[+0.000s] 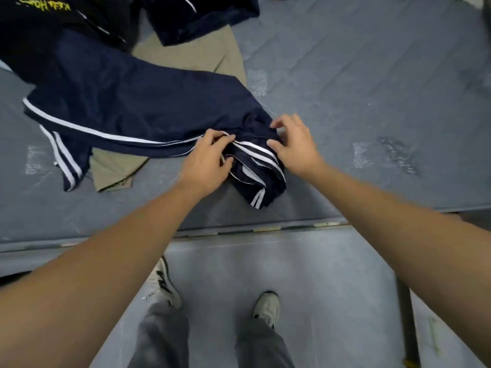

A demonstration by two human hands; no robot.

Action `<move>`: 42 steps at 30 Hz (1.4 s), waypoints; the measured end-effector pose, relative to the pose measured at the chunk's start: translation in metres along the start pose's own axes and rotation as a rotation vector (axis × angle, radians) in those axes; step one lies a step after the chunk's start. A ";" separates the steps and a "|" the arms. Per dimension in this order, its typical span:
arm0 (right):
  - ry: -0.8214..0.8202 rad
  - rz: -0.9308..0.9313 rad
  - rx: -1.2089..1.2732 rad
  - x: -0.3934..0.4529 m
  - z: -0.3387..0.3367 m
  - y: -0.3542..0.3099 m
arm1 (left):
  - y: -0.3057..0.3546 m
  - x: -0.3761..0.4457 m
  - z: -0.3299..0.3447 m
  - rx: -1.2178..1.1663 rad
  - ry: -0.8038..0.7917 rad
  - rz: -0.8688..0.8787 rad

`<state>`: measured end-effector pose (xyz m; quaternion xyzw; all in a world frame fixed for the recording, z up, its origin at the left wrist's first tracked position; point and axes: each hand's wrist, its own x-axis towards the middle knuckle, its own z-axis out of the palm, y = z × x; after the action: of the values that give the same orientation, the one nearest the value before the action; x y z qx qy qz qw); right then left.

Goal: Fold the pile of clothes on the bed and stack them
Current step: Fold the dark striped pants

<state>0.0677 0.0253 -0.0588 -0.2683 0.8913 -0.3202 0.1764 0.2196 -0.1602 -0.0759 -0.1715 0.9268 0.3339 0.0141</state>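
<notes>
Navy track trousers with white side stripes (127, 107) lie stretched across the grey mattress (372, 102), one end bunched near the front edge. My left hand (207, 160) pinches the striped fabric at the bunched end. My right hand (295, 144) grips the same bunch from the right side. A beige garment (196, 54) lies flat under the trousers. A black top with yellow lettering (34, 19) and another navy piece with a white stripe (202, 14) lie at the far left and top.
The mattress's front edge (239, 229) runs across the middle of the view. Below it is grey floor (305, 274) with my two feet in pale trainers (267, 306). A dark bed-frame post (406, 314) stands at the lower right.
</notes>
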 end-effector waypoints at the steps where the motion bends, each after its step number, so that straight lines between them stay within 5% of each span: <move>1: -0.033 0.096 0.037 -0.008 -0.006 0.015 | 0.012 -0.008 0.008 0.085 0.042 -0.024; 4: -0.185 0.344 0.160 -0.041 -0.009 0.052 | 0.044 -0.047 0.027 0.292 0.123 0.105; 8: -0.275 0.446 0.344 -0.061 0.008 0.067 | 0.066 -0.077 0.056 0.386 -0.075 0.317; 19: -0.001 0.499 0.500 -0.077 0.006 0.084 | 0.033 -0.100 0.050 0.330 0.042 0.080; 33: 0.089 0.488 0.434 -0.079 -0.004 0.092 | 0.005 -0.116 0.037 0.106 0.112 -0.163; 37: 0.026 0.494 0.488 -0.081 0.001 0.090 | 0.011 -0.113 0.039 0.061 0.125 -0.100; 42: -0.078 0.496 0.444 -0.089 0.003 0.093 | 0.031 -0.097 0.041 0.285 0.089 0.113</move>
<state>0.1063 0.1368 -0.1101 -0.0100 0.8304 -0.4434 0.3371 0.2972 -0.0828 -0.0751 -0.1300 0.9726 0.1914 -0.0215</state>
